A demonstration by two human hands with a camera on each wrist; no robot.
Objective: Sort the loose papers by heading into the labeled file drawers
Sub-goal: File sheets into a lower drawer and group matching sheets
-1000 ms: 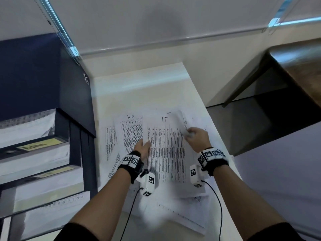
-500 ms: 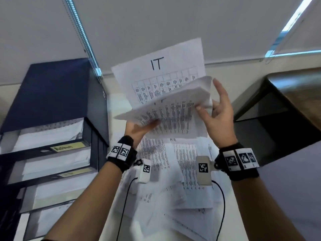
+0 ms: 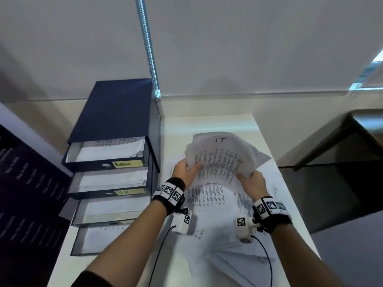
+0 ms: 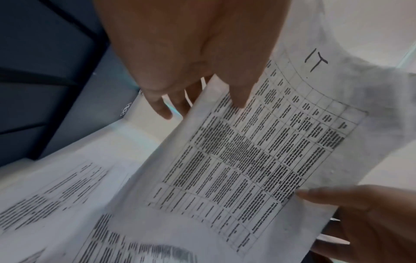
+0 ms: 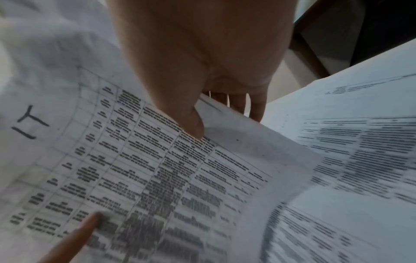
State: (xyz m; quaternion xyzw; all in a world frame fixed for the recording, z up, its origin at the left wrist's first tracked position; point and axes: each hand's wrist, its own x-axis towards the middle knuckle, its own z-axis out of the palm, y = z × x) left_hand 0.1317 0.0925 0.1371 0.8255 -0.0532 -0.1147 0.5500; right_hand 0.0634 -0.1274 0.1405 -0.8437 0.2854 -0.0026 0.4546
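A sheaf of printed sheets headed IT (image 3: 217, 160) is held bowed just above the white table (image 3: 209, 125). My left hand (image 3: 191, 168) pinches its left edge, thumb on top and fingers beneath. My right hand (image 3: 243, 176) pinches its right edge the same way. The left wrist view shows the IT sheets (image 4: 247, 151) under my left hand (image 4: 216, 99). In the right wrist view my right hand (image 5: 213, 122) grips the IT sheets (image 5: 157, 169). The dark blue file drawers (image 3: 112, 112) stand to the left, with yellow labels Admin (image 3: 128, 163) and HR (image 3: 126, 192).
Several loose printed papers (image 3: 207, 201) lie spread over the table under and in front of my hands. All the drawers stand pulled out with paper in them. A dark wooden desk (image 3: 364, 129) is off to the right, past a gap.
The IT sheets were picked off the pile, raised high, and have now come back down close over the table. Both hands now pinch their side edges.
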